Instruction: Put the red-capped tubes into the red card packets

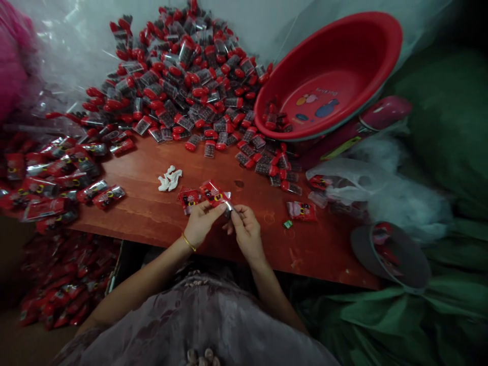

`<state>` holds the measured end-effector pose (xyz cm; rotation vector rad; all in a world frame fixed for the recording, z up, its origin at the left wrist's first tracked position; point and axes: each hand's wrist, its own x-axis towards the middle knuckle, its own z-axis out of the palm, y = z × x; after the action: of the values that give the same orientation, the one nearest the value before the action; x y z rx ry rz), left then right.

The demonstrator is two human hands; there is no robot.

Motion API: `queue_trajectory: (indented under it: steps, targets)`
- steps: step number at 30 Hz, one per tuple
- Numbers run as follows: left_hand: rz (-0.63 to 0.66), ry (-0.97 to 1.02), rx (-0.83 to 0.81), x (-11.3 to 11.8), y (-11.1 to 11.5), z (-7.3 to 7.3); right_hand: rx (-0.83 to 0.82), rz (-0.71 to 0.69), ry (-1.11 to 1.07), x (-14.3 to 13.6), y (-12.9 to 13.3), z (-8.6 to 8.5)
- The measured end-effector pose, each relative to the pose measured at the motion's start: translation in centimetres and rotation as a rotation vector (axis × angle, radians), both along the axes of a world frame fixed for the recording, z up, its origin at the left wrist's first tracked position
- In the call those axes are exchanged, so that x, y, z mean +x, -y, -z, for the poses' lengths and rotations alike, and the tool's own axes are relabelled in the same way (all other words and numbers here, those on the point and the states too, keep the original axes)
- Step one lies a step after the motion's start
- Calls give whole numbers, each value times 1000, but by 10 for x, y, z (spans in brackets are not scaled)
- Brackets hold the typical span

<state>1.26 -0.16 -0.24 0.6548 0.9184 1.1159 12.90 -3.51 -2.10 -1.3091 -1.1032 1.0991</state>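
Near the front edge of the wooden table (145,213), my left hand (201,221) pinches a red printed packet (212,192). My right hand (246,231) has its thumb and fingers closed on the near right end of that same packet, where a dark, shiny part shows. Flat on the table just left of the held packet lie more red packets (188,199). Crumpled white pieces (170,179) sit further left. To the right are a red and clear packet (301,211) and a small green packet (287,223).
A large heap of clear tubes with red caps (183,81) covers the back. Filled red packets (57,173) pile up at the left. A red basin (328,76) leans at the back right, near plastic bags (396,198) and a grey round container (400,256).
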Motion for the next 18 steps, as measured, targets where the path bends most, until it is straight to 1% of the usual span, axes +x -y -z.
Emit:
queue_trajectory:
  steps: [3,5,8,9,13,15,18]
  targets:
    - [87,17,28,0,0,0,42,107,126,-2,1,-1]
    - [65,43,32,1,-2,0,76,129,148,-6,1,-4]
    - [-32,85,-1,3,-4,0,84,108,90,-13,0,-7]
    - [-45,93,-16,4,-4,0,70,105,59,-15,-1,-7]
    - [-27,97,-43,7,-1,1,7,130,-49,-19,-8,-8]
    - [-28,86,-47,4,-2,-1,-3,96,-87,-19,-12,-9]
    - [-29,85,-47,-4,-5,-5,-3,-53,-145,-16,-15,-11]
